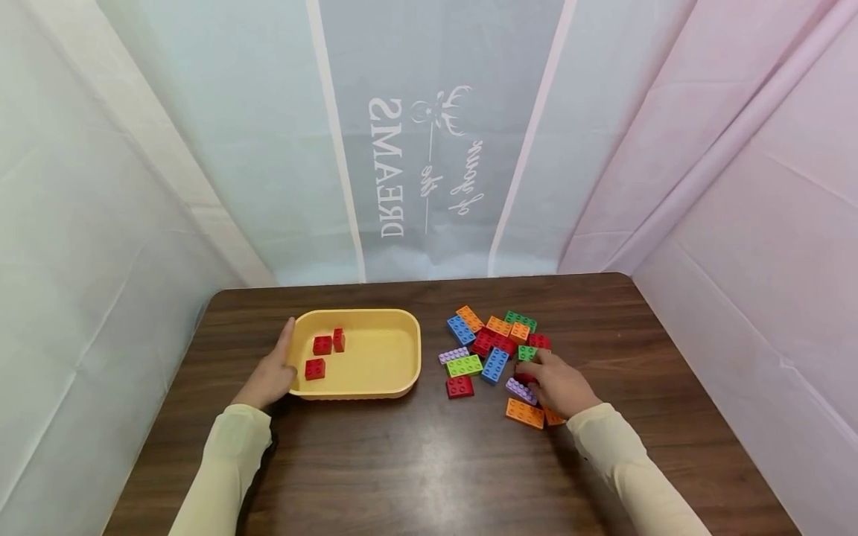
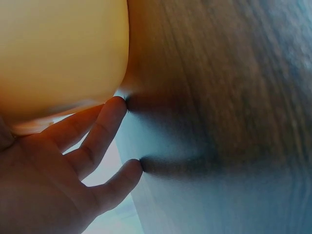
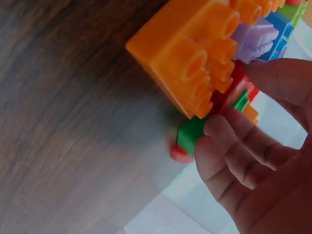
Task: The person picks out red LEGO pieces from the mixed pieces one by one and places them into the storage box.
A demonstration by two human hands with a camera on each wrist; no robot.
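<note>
A yellow plastic tray stands on the left of the table with three red toy bricks inside its left part. My left hand holds the tray at its left end; in the left wrist view, extended fingers lie by the tray's outer wall, the thumb mostly hidden. Among loose bricks on the right, my right hand pinches a red brick between thumb and fingers. Close to it lie a purple brick, an orange brick and a green brick.
Several more bricks lie between the tray and the right hand, including blue, lime green and red. The dark wooden table ends at the back against a printed curtain. Pale fabric hangs on both sides.
</note>
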